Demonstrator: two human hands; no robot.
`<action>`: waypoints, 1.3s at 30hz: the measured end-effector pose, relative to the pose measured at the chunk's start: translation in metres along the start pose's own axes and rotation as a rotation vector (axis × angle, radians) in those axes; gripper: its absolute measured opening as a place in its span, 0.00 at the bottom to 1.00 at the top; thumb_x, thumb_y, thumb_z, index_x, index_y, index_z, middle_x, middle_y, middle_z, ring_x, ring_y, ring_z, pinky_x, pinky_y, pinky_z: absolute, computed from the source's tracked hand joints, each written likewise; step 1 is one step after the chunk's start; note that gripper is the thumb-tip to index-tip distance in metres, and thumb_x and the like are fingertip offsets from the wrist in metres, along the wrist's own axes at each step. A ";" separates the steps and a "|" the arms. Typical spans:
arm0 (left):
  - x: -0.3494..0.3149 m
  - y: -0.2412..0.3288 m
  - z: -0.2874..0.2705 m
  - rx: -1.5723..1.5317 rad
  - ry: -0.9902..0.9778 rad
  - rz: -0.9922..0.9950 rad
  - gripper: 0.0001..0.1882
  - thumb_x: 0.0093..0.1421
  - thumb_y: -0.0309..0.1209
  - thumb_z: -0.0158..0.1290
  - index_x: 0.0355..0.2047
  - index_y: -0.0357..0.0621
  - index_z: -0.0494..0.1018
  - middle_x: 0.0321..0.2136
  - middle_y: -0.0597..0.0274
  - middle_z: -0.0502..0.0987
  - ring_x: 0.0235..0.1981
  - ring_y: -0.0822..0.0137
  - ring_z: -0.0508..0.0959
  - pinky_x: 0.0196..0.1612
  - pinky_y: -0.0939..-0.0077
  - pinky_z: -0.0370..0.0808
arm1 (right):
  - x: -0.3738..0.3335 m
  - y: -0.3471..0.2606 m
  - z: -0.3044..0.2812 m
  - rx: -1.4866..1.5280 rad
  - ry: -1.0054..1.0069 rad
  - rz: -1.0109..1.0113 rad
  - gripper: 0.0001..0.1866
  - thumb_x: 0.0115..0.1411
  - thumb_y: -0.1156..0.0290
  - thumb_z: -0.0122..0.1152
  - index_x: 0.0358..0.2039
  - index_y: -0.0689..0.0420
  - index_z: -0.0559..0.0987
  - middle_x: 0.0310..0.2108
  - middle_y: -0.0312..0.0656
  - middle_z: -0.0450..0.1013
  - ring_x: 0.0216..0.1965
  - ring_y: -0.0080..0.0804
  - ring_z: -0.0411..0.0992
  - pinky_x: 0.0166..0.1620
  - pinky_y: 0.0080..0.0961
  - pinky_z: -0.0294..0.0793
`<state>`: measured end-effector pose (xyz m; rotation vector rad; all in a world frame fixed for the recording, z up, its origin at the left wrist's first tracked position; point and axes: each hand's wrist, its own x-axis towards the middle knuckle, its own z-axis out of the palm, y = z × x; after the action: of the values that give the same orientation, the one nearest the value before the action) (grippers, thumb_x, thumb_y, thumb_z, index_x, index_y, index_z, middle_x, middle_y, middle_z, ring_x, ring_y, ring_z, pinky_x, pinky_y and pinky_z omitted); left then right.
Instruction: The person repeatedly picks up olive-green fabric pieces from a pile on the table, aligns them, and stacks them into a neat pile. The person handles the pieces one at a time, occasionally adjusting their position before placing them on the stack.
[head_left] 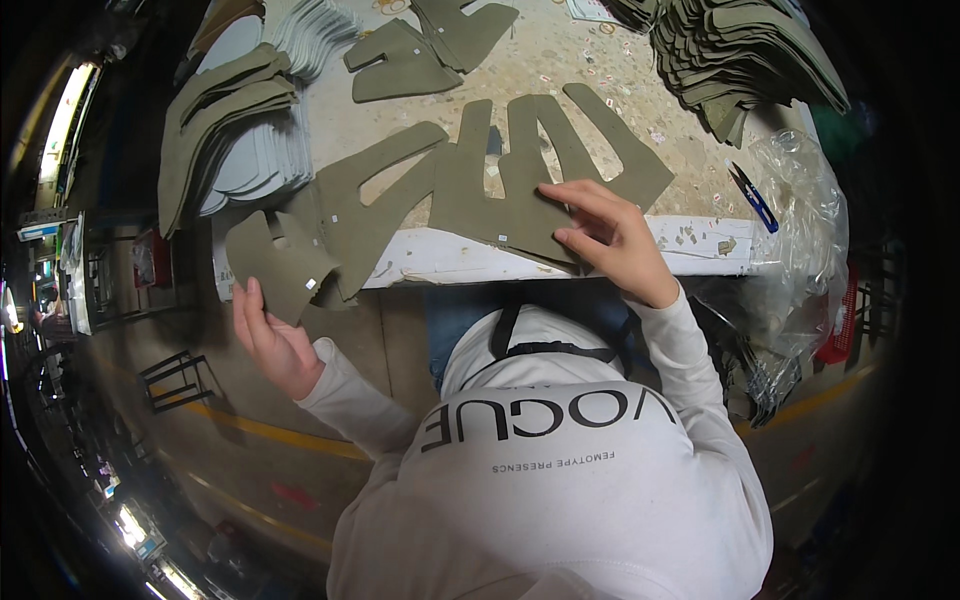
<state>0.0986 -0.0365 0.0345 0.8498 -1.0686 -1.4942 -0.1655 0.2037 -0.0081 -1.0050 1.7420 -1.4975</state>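
Observation:
At the table's left front corner my left hand (277, 345) pinches the lower edge of an olive cut piece (268, 268), which has a notch and a small white sticker. Part of that piece overhangs the edge, and my thumb is mostly hidden. My right hand (625, 245) is over a fanned row of olive cut pieces (470, 205) with long slots and small white stickers. Its fingers are apart, with the fingertips on or just above the pieces. Another slotted olive piece (345, 215) lies between the row and the piece in my left hand.
Stacks of olive pieces (215, 125) and pale pieces (265, 160) stand at the left. A large olive stack (740, 55) is at the far right. Loose olive pieces (400, 65) lie farther back. Blue-handled thread snips (755, 200) lie near crumpled clear plastic (800, 230) at the right edge.

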 end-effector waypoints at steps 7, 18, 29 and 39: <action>0.000 -0.006 -0.006 -0.019 -0.068 0.011 0.15 0.66 0.28 0.50 0.50 0.32 0.70 0.45 0.55 0.76 0.44 0.69 0.77 0.46 0.76 0.73 | -0.007 -0.001 0.000 -0.059 0.024 -0.012 0.25 0.54 0.83 0.61 0.55 0.58 0.76 0.47 0.40 0.72 0.32 0.21 0.68 0.38 0.17 0.73; -0.012 -0.014 0.033 0.062 -0.111 -0.135 0.16 0.65 0.25 0.52 0.51 0.29 0.69 0.45 0.55 0.76 0.46 0.69 0.76 0.48 0.77 0.73 | -0.017 -0.014 -0.006 -0.358 0.249 0.000 0.25 0.57 0.81 0.61 0.56 0.54 0.77 0.34 0.34 0.68 0.31 0.18 0.67 0.34 0.17 0.69; -0.056 -0.064 0.103 0.430 -0.652 -0.364 0.27 0.66 0.22 0.49 0.65 0.36 0.57 0.50 0.51 0.74 0.43 0.75 0.77 0.46 0.83 0.72 | -0.011 0.003 -0.008 0.430 0.247 0.211 0.23 0.73 0.60 0.44 0.64 0.57 0.65 0.39 0.43 0.75 0.38 0.27 0.77 0.44 0.21 0.78; -0.069 -0.072 0.103 0.389 -0.806 -0.181 0.19 0.58 0.15 0.56 0.51 0.32 0.74 0.49 0.57 0.71 0.36 0.77 0.78 0.36 0.85 0.77 | 0.009 0.012 -0.013 -0.237 0.433 -0.145 0.09 0.56 0.76 0.66 0.39 0.59 0.84 0.35 0.41 0.78 0.31 0.26 0.78 0.33 0.19 0.77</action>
<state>-0.0080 0.0531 0.0002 0.6067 -1.9625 -1.8720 -0.1825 0.2033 -0.0177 -0.9918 2.2327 -1.7257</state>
